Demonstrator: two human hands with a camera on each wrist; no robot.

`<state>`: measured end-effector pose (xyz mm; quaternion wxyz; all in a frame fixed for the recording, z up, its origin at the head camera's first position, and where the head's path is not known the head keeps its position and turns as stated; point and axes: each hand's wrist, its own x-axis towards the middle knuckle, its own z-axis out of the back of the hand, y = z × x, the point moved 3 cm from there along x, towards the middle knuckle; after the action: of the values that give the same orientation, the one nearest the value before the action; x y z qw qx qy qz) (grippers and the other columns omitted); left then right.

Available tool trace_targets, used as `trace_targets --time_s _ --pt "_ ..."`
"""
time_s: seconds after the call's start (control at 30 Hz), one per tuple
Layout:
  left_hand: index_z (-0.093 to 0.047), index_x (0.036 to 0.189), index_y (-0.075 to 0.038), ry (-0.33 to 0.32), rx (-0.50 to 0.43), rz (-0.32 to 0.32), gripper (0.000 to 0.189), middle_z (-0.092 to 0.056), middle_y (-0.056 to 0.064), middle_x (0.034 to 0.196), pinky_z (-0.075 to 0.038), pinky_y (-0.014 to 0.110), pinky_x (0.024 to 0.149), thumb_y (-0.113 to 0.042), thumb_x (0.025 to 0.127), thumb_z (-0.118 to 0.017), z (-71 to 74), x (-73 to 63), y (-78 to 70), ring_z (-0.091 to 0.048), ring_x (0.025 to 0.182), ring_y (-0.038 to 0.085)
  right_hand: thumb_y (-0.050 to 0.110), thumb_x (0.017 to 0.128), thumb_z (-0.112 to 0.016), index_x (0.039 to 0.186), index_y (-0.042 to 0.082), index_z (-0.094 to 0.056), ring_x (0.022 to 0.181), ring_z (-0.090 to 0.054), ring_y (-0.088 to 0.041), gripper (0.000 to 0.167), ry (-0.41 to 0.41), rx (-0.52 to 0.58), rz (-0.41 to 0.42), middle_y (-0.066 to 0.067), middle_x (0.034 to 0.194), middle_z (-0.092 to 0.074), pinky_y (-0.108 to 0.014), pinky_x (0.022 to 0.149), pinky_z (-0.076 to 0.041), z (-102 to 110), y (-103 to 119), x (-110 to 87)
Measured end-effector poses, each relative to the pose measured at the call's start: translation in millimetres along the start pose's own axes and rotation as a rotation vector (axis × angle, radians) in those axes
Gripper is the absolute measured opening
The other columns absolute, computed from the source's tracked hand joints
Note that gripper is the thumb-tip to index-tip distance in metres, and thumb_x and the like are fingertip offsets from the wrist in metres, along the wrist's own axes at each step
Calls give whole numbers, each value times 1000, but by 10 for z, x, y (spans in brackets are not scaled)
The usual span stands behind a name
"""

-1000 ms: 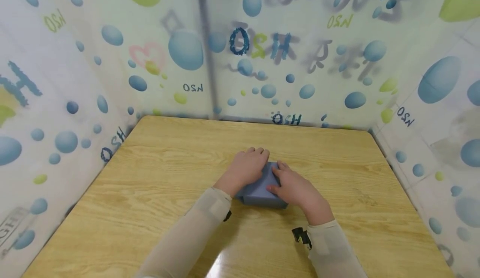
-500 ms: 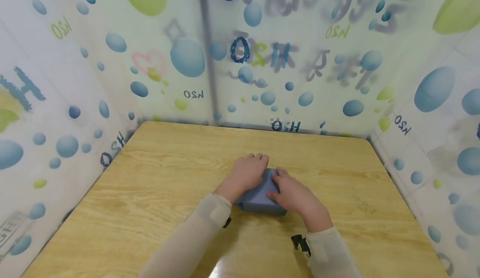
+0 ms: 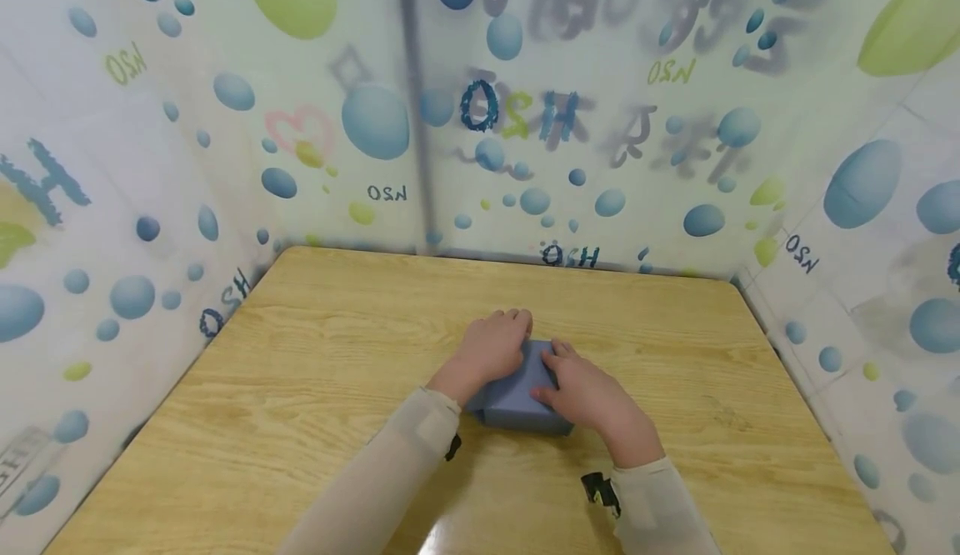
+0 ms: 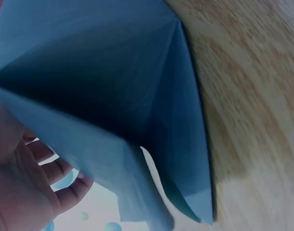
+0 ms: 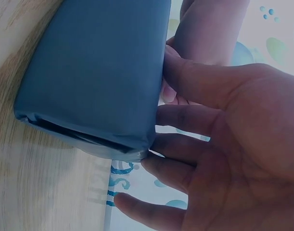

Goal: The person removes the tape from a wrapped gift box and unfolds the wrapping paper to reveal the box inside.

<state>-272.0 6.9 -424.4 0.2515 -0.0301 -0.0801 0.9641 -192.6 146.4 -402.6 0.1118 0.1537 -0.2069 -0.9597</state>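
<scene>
A small box-shaped package in blue-grey wrapping paper (image 3: 517,405) lies on the table in the head view. Across its left part rests my left hand (image 3: 491,348), fingertips toward the far edge. My right hand (image 3: 592,390) presses on the right part, thumb and fingers spread over the top and edge. In the left wrist view, the paper end flap (image 4: 74,137) stands loose with a dark fold gaping behind it, and left-hand fingers (image 4: 60,168) extend beside it. The right wrist view shows the package's other end (image 5: 98,77), folded in with a narrow slit; right-hand fingers (image 5: 180,144) touch its top.
The wooden table (image 3: 337,330) spreads around the package. Walls with blue and green bubble prints (image 3: 375,122) border it at the back and sides. Black camera mounts (image 3: 600,490) hang at the cuffs.
The head view has tilted slightly, so the scene sits lower. Both hands stay on the package in nearly the same pose; the left hand's fingertips have shifted slightly left.
</scene>
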Motion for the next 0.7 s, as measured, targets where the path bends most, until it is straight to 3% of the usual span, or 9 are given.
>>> trace_targets --time_s 0.53,0.7 --pt "-62 122 -17 -20 -118 54 14 -72 1 116 -57 36 77 -17 110 -54 -2 44 46 -68 97 18 29 105 -69 160 -5 -41 162 -27 -46 71 2 -7 6 -30 173 -24 -61 127 -34 7 -6 2" --pt "-61 120 -16 -14 -156 73 13 -71 0 109 -54 35 72 -17 110 -54 1 65 66 -65 88 17 29 105 -69 160 -6 -42 162 -27 -46 70 0 -16 10 -30 173 -25 -61 127 -33 5 -11 2"
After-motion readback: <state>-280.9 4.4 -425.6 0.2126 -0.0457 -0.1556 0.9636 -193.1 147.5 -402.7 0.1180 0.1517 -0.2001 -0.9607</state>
